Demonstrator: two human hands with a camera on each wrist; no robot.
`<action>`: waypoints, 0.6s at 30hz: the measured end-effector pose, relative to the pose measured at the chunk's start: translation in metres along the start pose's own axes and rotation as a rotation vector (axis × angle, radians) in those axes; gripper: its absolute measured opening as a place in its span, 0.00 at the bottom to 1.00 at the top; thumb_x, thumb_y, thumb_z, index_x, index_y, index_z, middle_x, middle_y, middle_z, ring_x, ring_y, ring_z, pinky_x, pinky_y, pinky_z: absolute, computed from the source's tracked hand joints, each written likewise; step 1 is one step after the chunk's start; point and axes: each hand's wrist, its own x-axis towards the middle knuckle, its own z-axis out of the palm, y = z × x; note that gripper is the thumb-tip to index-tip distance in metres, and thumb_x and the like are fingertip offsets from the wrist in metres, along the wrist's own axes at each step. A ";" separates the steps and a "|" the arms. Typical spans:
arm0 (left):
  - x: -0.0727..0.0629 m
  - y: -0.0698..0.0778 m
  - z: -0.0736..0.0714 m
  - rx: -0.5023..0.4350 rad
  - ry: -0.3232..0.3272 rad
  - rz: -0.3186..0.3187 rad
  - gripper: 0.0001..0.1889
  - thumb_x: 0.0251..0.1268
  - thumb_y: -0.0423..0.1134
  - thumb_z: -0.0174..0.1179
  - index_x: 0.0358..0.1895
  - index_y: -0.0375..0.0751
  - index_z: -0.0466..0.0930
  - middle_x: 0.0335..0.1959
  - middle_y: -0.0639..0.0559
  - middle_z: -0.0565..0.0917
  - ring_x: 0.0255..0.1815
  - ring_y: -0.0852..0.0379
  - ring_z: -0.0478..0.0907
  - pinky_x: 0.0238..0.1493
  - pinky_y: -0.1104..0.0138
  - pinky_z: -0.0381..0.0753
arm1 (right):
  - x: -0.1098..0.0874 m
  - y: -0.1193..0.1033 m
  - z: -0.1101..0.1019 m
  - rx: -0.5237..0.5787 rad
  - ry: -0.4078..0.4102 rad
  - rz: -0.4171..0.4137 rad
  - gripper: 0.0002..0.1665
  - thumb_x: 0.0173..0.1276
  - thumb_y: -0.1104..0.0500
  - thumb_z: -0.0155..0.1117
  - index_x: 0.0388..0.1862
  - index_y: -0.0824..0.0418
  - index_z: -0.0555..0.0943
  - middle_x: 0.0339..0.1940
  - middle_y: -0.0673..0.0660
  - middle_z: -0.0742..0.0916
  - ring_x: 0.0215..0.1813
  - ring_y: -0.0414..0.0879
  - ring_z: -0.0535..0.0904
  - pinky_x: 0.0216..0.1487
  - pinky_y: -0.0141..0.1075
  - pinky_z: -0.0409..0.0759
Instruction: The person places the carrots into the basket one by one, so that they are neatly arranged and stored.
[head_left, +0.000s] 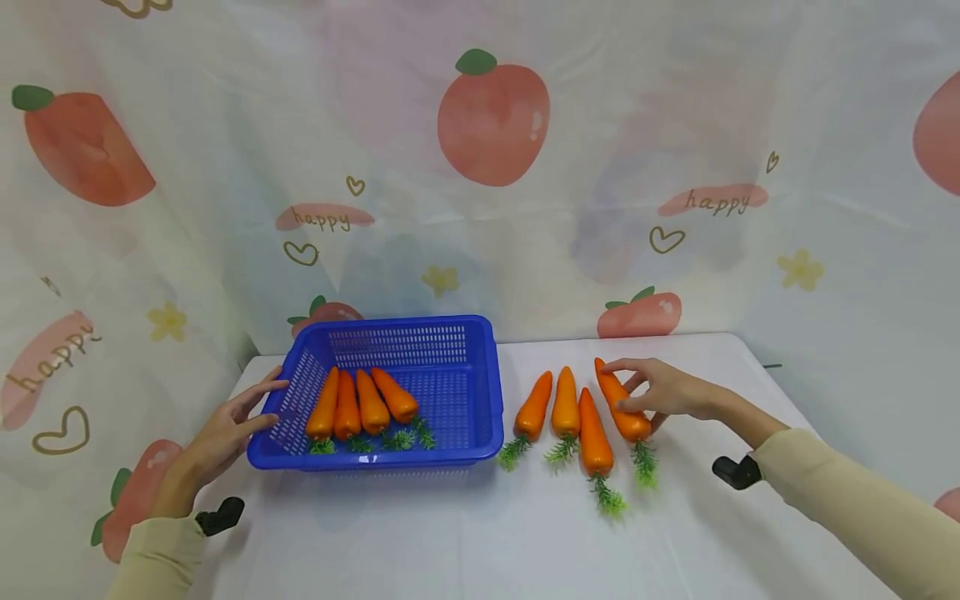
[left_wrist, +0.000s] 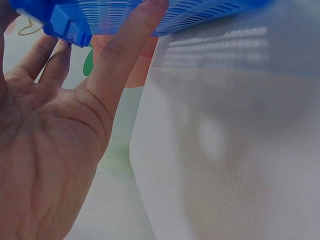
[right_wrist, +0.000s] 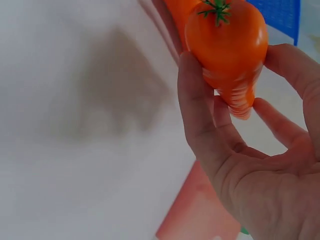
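My right hand [head_left: 663, 389] has its thumb and fingers around an orange carrot [head_left: 621, 404] with a green leafy top, the rightmost of the row. In the right wrist view the thick end of this carrot [right_wrist: 230, 37] sits between the thumb and fingers. At the left side of a blue plastic basket [head_left: 375, 460], my left hand [head_left: 225, 429] touches the rim with fairly straight fingers. The left wrist view shows the thumb [left_wrist: 117, 57] against the basket wall [left_wrist: 195, 15]. Several carrots [head_left: 372, 404] lie side by side in the basket's left part.
Right of the basket, several more carrots lie on the white table [head_left: 420, 533], among them one beside the basket [head_left: 534, 408], a middle one [head_left: 566, 404] and a lower one [head_left: 594, 437]. A fruit-patterned curtain [head_left: 585, 108] hangs behind and along both sides.
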 end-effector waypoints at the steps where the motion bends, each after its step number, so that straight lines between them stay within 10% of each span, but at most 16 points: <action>1: 0.000 0.000 0.000 -0.002 -0.002 0.000 0.31 0.80 0.33 0.53 0.81 0.45 0.58 0.86 0.56 0.36 0.79 0.26 0.39 0.52 0.62 0.86 | -0.001 -0.003 -0.003 -0.010 0.002 -0.014 0.43 0.70 0.60 0.70 0.79 0.63 0.62 0.61 0.75 0.75 0.40 0.54 0.84 0.35 0.51 0.89; 18: -0.001 0.001 0.001 0.017 0.002 0.006 0.30 0.80 0.34 0.53 0.81 0.44 0.58 0.86 0.55 0.37 0.78 0.30 0.45 0.52 0.62 0.86 | -0.024 -0.045 -0.046 -0.018 0.067 -0.149 0.44 0.71 0.57 0.71 0.81 0.51 0.61 0.73 0.74 0.67 0.52 0.64 0.82 0.38 0.52 0.89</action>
